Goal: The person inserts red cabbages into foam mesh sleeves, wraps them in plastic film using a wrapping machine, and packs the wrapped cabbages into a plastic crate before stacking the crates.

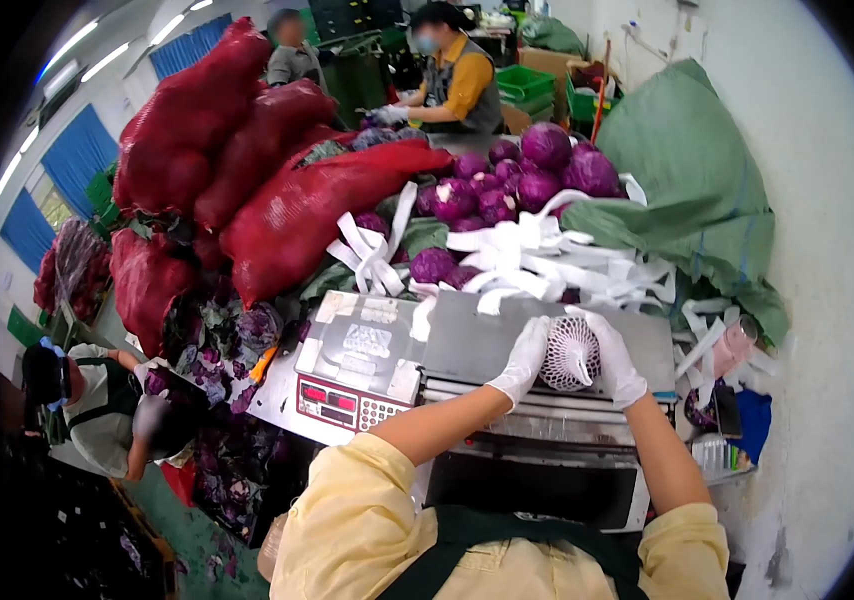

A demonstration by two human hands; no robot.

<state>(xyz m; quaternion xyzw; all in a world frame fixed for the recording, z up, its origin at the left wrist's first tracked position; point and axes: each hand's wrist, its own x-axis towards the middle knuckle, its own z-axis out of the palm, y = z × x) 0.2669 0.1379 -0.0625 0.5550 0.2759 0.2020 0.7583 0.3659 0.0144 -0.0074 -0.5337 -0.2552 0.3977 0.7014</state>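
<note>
A red cabbage in a white foam net is held over the front of a grey metal work surface. My left hand, in a white glove, presses against its left side. On its right side lies my right hand, gloved in the same way, with the fingers curled round the net. The net gathers to a bunched tip that faces me. A digital weighing scale with a lit red display stands to the left of my hands. Beyond them lies a heap of flattened white foam nets.
Loose red cabbages are piled behind the nets. Red mesh sacks rise at the left, a green woven sack at the right by the wall. One co-worker works at the back; another person is at lower left beside cabbage leaves.
</note>
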